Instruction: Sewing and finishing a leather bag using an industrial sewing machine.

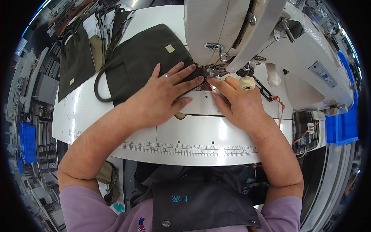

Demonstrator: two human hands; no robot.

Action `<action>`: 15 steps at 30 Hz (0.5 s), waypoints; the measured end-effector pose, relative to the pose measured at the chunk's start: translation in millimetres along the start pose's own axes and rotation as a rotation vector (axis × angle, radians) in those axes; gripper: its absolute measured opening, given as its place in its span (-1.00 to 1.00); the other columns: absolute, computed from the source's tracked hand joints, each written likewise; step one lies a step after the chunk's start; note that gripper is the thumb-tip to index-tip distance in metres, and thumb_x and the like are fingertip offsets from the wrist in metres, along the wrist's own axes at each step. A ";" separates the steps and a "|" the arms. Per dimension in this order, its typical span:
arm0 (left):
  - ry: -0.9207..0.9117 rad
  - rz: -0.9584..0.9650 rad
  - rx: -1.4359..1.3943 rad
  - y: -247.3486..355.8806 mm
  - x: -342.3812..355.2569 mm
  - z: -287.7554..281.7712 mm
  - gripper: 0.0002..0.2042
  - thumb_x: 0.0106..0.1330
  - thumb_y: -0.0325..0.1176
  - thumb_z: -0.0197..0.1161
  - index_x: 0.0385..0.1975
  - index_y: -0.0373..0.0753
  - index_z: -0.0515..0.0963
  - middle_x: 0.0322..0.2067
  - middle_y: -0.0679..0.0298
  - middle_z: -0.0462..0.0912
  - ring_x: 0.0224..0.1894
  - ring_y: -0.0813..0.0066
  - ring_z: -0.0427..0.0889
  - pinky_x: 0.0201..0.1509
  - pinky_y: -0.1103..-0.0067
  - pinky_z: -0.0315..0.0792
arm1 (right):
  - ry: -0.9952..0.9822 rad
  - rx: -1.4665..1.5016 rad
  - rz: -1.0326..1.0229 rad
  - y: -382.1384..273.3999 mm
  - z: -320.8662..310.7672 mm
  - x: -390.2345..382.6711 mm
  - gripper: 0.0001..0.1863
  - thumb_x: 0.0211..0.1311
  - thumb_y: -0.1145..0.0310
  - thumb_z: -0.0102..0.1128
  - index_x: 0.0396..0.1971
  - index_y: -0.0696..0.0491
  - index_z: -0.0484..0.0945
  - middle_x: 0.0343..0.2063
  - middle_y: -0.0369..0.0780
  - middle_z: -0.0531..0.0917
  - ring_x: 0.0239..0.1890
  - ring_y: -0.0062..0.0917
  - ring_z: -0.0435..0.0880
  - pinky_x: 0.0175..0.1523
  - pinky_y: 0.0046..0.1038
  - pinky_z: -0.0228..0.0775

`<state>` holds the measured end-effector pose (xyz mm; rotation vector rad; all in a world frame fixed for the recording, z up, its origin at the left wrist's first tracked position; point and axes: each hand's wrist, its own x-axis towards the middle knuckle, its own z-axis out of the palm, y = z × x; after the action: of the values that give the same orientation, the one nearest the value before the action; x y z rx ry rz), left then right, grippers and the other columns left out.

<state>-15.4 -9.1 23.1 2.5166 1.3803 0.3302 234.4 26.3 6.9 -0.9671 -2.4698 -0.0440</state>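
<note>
A dark olive fabric bag piece (135, 58) with a loop handle (98, 86) and a small pale label (170, 48) lies on the white sewing table. My left hand (164, 91) rests open on its right part, fingers spread toward the needle area. The corner of the fabric reaches under the presser foot (215, 69) of the white sewing machine (309, 58). At that corner, my right hand (241, 98) has its index fingertip against the fabric edge, with the thumb apart from it and the other fingers bent. The needle tip is hard to make out.
Similar dark bag pieces (75, 65) are stacked at the table's far left. A ruler strip (185, 150) runs along the front edge. To the right are an orange thread (281, 110), a folded dark fabric bundle (303, 127) and a blue bin (342, 127).
</note>
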 end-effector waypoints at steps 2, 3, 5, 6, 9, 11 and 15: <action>-0.025 -0.056 0.096 12.2 -7.0 0.9 -0.48 0.54 -0.23 0.05 0.49 -0.03 0.29 0.49 0.06 0.23 0.58 -0.02 0.08 0.53 -0.21 -0.06 | -0.018 -0.011 0.012 -1.2 -0.1 1.1 -0.71 0.28 0.24 0.29 -0.03 -0.09 0.73 -0.62 -0.21 0.61 -0.57 -0.30 0.61 -0.44 -0.22 0.42; -0.041 -0.055 0.113 13.7 -9.4 2.6 -0.48 0.55 -0.21 0.02 0.50 -0.02 0.27 0.51 0.07 0.19 0.57 -0.09 0.06 0.51 -0.20 0.02 | -0.024 -0.018 0.009 -0.9 1.1 1.0 -0.72 0.29 0.25 0.28 -0.02 -0.09 0.73 -0.64 -0.22 0.60 -0.57 -0.30 0.61 -0.44 -0.22 0.42; -0.052 -0.060 0.134 13.4 -9.9 4.0 -0.48 0.54 -0.22 0.03 0.50 -0.01 0.28 0.51 0.09 0.20 0.58 -0.04 0.05 0.52 -0.19 0.00 | -0.031 -0.028 0.006 0.1 2.5 0.9 -0.72 0.30 0.26 0.27 -0.02 -0.09 0.72 -0.65 -0.22 0.60 -0.58 -0.30 0.62 -0.44 -0.22 0.42; -0.066 -0.068 0.158 13.9 -11.4 3.6 -0.47 0.53 -0.23 0.05 0.49 0.00 0.29 0.51 0.12 0.21 0.59 0.01 0.05 0.54 -0.18 -0.03 | -0.019 -0.014 0.003 -0.2 2.8 1.2 -0.73 0.31 0.27 0.26 -0.02 -0.10 0.72 -0.67 -0.22 0.60 -0.58 -0.30 0.62 -0.44 -0.22 0.42; -0.087 0.118 0.267 -3.0 -6.4 -8.0 -0.45 0.50 -0.25 0.07 0.49 -0.03 0.29 0.51 0.19 0.23 0.60 0.12 0.04 0.57 -0.15 -0.09 | 0.013 0.002 -0.009 -0.8 4.2 2.8 -0.73 0.31 0.27 0.26 -0.03 -0.10 0.73 -0.68 -0.22 0.60 -0.59 -0.30 0.62 -0.44 -0.22 0.42; -0.065 0.136 0.181 -10.0 -8.1 -4.5 -0.45 0.49 -0.26 0.07 0.49 -0.06 0.29 0.51 0.22 0.24 0.60 0.15 0.05 0.57 -0.14 -0.12 | 0.034 0.006 -0.019 -2.1 4.5 3.1 -0.73 0.31 0.26 0.26 -0.03 -0.10 0.73 -0.67 -0.22 0.60 -0.59 -0.30 0.62 -0.44 -0.22 0.42; -0.078 0.131 0.086 -11.4 -4.7 -0.7 -0.43 0.48 -0.26 0.07 0.49 -0.17 0.27 0.52 0.25 0.22 0.60 0.16 0.05 0.58 -0.15 -0.15 | 0.006 -0.014 -0.019 -1.0 4.6 1.1 -0.76 0.31 0.27 0.26 -0.07 -0.09 0.73 -0.67 -0.22 0.61 -0.58 -0.29 0.63 -0.44 -0.22 0.42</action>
<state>-27.1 -7.1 19.8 2.6664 1.2289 0.1979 231.1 27.2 3.5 -0.9483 -2.4770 -0.0706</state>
